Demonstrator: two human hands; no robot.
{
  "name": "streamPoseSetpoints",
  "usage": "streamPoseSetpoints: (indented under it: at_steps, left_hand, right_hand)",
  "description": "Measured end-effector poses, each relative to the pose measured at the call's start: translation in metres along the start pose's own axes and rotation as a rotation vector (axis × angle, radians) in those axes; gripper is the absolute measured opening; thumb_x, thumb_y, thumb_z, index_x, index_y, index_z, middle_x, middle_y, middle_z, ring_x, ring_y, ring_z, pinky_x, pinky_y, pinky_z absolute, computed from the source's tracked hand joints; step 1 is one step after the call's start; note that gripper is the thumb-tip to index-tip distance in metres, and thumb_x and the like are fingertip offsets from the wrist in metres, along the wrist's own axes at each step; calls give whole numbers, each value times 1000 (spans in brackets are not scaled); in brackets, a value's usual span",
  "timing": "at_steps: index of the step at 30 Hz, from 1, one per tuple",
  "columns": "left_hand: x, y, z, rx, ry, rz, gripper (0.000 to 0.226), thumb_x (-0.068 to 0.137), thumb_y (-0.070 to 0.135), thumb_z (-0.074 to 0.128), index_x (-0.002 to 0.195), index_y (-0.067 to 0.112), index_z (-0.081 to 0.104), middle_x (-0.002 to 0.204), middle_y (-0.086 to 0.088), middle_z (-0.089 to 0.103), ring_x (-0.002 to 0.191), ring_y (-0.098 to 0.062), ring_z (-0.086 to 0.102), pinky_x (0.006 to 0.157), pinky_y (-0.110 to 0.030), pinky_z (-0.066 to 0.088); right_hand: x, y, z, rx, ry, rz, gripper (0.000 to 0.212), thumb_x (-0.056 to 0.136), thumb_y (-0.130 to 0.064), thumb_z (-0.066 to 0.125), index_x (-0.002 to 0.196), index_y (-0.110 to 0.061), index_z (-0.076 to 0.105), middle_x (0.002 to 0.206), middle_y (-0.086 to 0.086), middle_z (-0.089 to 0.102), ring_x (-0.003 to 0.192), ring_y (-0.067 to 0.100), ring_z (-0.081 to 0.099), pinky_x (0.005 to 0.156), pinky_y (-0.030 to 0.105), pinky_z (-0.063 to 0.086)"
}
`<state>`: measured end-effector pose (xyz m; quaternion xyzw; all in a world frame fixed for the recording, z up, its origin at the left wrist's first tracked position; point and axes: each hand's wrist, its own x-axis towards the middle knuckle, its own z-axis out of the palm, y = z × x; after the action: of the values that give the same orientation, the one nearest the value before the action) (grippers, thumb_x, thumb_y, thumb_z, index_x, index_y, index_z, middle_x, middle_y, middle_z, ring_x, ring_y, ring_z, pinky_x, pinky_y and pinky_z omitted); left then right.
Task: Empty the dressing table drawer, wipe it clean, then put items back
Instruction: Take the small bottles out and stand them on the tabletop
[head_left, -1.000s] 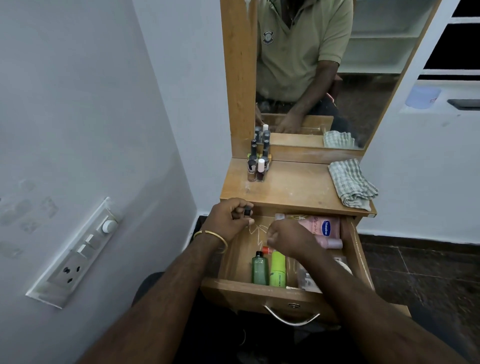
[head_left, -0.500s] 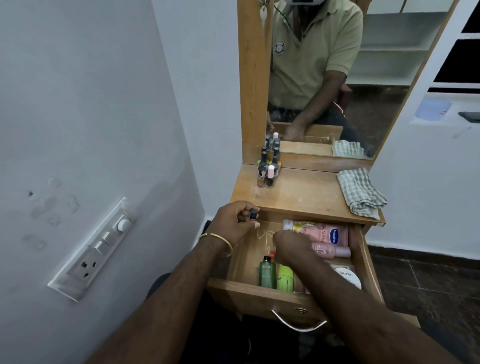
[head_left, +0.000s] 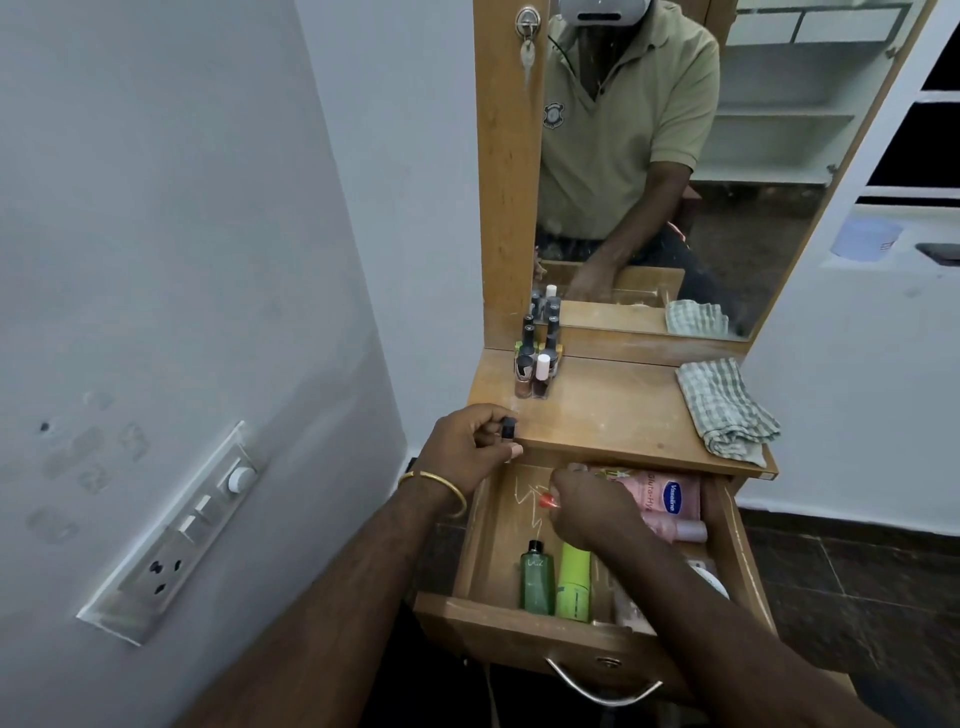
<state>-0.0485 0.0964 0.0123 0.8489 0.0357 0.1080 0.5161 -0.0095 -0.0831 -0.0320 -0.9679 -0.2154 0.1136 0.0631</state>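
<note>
White walls frame the wooden dressing table (head_left: 613, 410), its open wooden drawer (head_left: 498, 618) pulled out below. A checked green cloth (head_left: 724, 410) lies on top, right side. The left hand (head_left: 467, 449) pinches a small black-capped bottle (head_left: 508, 430) at the tabletop's front edge. The right hand (head_left: 589, 512), inside the drawer, pinches a small orange-red item (head_left: 546, 501).
</note>
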Motion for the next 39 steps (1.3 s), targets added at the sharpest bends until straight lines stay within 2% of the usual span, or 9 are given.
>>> streamPoseSetpoints:
  at_steps: [3, 5, 12, 15, 18, 22, 28, 32, 39]
  left_hand:
    - [10, 3, 1, -9, 8, 17, 36, 77, 9, 80, 111, 15, 71, 95, 6, 70, 77, 4, 62, 76, -11, 52]
    - [17, 3, 1, -20, 13, 23, 37, 77, 9, 79, 112, 17, 72, 100, 5, 71, 85, -2, 65, 80, -15, 54]
    - [42, -1, 5, 23, 49, 19, 36, 77, 8, 79, 111, 20, 74, 96, 8, 68, 76, 3, 58, 72, -4, 45]
    - [51, -3, 8, -2, 45, -4, 41, 75, 4, 80, 112, 19, 72, 88, 11, 64, 73, 3, 57, 71, -5, 45]
    - [58, -8, 9, -54, 55, -38, 41, 72, 0, 80, 107, 21, 71, 93, 4, 70, 82, -10, 65, 78, -13, 52]
    - [65, -17, 11, -77, 60, -54, 40, 69, -1, 81, 101, 21, 71, 94, 0, 73, 88, -17, 70, 85, -29, 57]
    - [70, -23, 13, 1, 125, -23, 34, 70, -1, 82, 98, 15, 72, 88, 8, 65, 76, 1, 64, 76, -14, 52]
    - [74, -22, 14, -48, 85, -40, 29, 73, 0, 80, 97, 15, 73, 86, 3, 73, 79, -7, 69, 80, -23, 57]
    - [75, -20, 16, -39, 132, -28, 21, 74, 5, 82, 90, 15, 71, 82, 3, 72, 75, -3, 67, 73, -14, 54]
  right_hand:
    - [0, 6, -8, 193, 66, -26, 21, 88, -40, 61, 104, -26, 64, 108, -2, 62, 94, 16, 59, 82, 38, 53]
    - [-2, 8, -19, 344, 122, -33, 16, 84, -39, 70, 96, -29, 68, 105, -5, 61, 89, 11, 56, 75, 31, 50]
    - [-7, -3, -76, 882, 346, -2, 30, 69, -4, 83, 89, -21, 69, 84, -3, 68, 69, 7, 63, 51, 10, 47]
    - [11, -7, -80, 903, 394, 10, 21, 74, -4, 80, 84, -20, 69, 75, -5, 67, 64, 6, 60, 55, 17, 47]
    - [30, -11, -74, 904, 400, 34, 19, 80, -8, 76, 92, -23, 70, 74, -10, 64, 60, 1, 55, 55, 15, 41]
    - [43, -14, -59, 869, 453, 36, 19, 82, -14, 77, 99, -22, 71, 84, -10, 68, 74, 3, 63, 66, 26, 53]
    - [49, -15, -49, 883, 522, 10, 31, 77, -6, 80, 99, -22, 65, 86, -8, 69, 77, 2, 66, 68, 21, 57]
    - [56, -13, -47, 871, 535, -1, 30, 75, -3, 81, 98, -16, 68, 87, -3, 70, 77, 3, 67, 70, 21, 58]
    - [64, -14, -42, 882, 562, 5, 31, 73, -3, 83, 96, -15, 67, 84, -5, 69, 76, 3, 67, 71, 26, 60]
